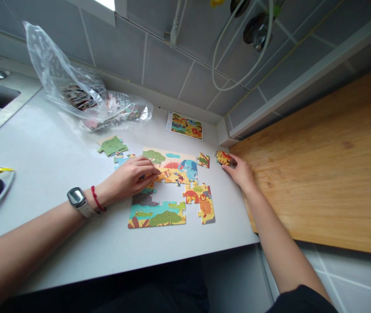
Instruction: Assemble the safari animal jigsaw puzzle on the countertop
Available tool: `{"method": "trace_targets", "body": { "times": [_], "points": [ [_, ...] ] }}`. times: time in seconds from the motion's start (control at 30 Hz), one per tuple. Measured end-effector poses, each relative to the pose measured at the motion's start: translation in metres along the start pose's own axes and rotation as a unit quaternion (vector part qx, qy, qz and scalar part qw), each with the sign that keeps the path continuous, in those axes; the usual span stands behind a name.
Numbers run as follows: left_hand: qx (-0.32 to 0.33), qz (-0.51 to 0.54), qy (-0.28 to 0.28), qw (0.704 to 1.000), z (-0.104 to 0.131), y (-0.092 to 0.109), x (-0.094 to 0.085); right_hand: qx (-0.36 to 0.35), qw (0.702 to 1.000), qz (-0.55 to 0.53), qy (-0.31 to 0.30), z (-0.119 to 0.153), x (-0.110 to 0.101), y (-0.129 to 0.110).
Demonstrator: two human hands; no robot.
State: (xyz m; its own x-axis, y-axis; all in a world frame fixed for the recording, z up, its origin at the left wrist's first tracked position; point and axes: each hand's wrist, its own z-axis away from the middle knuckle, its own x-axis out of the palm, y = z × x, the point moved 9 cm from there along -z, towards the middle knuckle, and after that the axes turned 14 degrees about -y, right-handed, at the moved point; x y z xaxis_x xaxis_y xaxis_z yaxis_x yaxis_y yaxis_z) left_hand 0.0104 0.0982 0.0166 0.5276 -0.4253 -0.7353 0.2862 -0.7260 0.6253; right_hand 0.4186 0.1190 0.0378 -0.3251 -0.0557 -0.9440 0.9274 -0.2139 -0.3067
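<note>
Through the head camera I see the jigsaw puzzle (172, 209) on a white counter (58, 174), a strip in from the front edge (201, 254). A wooden board (319, 165) is close by my right hand (239, 170), so room is tight there; more counter spreads out left. My left hand (136, 174) curls over the puzzle, and I can't tell if it holds anything. My right hand pinches a little pile of puzzle pieces (222, 157). Behind are a plastic bag (98, 102), a picture card (185, 125) and gray wall tiles (164, 65)
</note>
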Motion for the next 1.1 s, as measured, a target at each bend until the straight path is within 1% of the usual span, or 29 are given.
{"method": "trace_targets", "body": {
  "times": [0.07, 0.1, 0.17, 0.23, 0.33, 0.4, 0.47, 0.53, 0.7, 0.83, 1.1],
  "points": [
    [0.003, -0.001, 0.001, 1.0, 0.0, 0.0, 0.0, -0.018, 1.0, 0.003, 0.016, 0.014, -0.007, -0.01],
    [0.003, -0.001, 0.001, 1.0, 0.0, 0.0, 0.0, -0.04, 0.999, 0.005, 0.03, 0.025, -0.011, -0.017],
    [0.003, 0.0, -0.003, 1.0, 0.0, 0.0, 0.0, -0.111, 0.993, 0.005, 0.041, 0.052, -0.013, -0.039],
    [0.003, -0.001, -0.003, 1.0, 0.0, 0.001, 0.0, -0.191, 0.981, 0.015, 0.0, 0.084, -0.002, -0.065],
    [0.007, -0.001, 0.0, 1.0, -0.001, 0.002, -0.001, -0.291, 0.952, 0.029, -0.092, 0.136, 0.026, -0.097],
    [0.01, -0.003, -0.002, 1.0, -0.001, 0.002, 0.0, -0.326, 0.934, 0.039, -0.141, 0.163, 0.044, -0.109],
    [0.012, -0.008, -0.004, 1.0, -0.001, 0.002, 0.001, -0.343, 0.925, 0.052, -0.158, 0.18, 0.056, -0.115],
    [0.013, -0.012, -0.007, 1.0, -0.001, 0.002, 0.002, -0.346, 0.924, 0.062, -0.152, 0.187, 0.061, -0.117],
    [0.014, -0.01, -0.002, 1.0, 0.0, 0.0, 0.002, -0.366, 0.918, 0.071, -0.131, 0.192, 0.064, -0.12],
    [0.015, -0.012, -0.005, 1.0, 0.0, 0.001, 0.002, -0.379, 0.912, 0.07, -0.143, 0.194, 0.069, -0.12],
    [0.008, -0.006, -0.008, 1.0, -0.001, 0.001, 0.001, -0.348, 0.916, 0.07, -0.187, 0.194, 0.078, -0.113]
  ]
}}
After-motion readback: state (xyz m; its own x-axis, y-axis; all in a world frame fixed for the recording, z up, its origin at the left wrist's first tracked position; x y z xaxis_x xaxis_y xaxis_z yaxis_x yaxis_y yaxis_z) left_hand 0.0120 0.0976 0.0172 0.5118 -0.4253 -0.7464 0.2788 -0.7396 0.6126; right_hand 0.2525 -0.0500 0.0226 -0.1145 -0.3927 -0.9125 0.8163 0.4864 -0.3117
